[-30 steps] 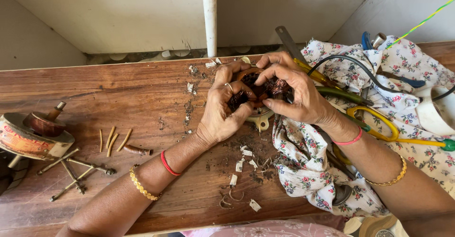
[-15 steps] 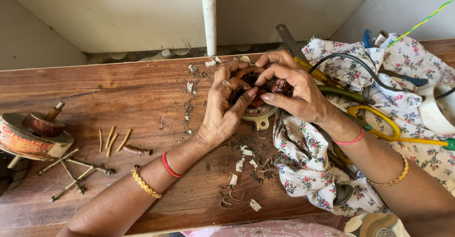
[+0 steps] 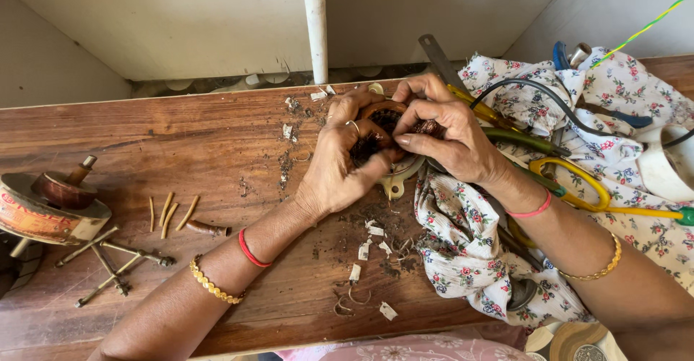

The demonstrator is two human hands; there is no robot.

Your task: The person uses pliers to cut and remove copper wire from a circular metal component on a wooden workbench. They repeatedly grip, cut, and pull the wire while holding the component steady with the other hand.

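Two hands meet at the far middle of the wooden table [image 3: 181, 137], both closed on a round copper-coloured coil [image 3: 383, 126] with a dark, tangled centre. The left hand [image 3: 340, 166] cups the coil from the left, its fingers curled tight round the rim, a ring on one finger. The right hand [image 3: 452, 137] grips it from the right, thumb and fingertips pinched into the dark middle. The coil sits above a pale metal bracket [image 3: 397, 177] lying on the table just near of it.

At the left edge a round reel [image 3: 43, 213] stands tilted, its rim wrapped in a cream and red-orange label band, a brown spool on top. Near it lie long bolts [image 3: 108, 260] crossed over each other, and short tan sticks [image 3: 170, 213] side by side. Small white paper scraps [image 3: 376, 231] and dark crumbs are scattered near of the hands. To the right a flowered cloth [image 3: 463, 260] is heaped with yellow-handled scissors [image 3: 578, 187] and a roll of white tape [image 3: 669, 166].

Compared with half a second ago, the hands hold much the same grip in the same spot; the right thumb has pressed a little further into the coil's centre. Everything else on the table lies unchanged.
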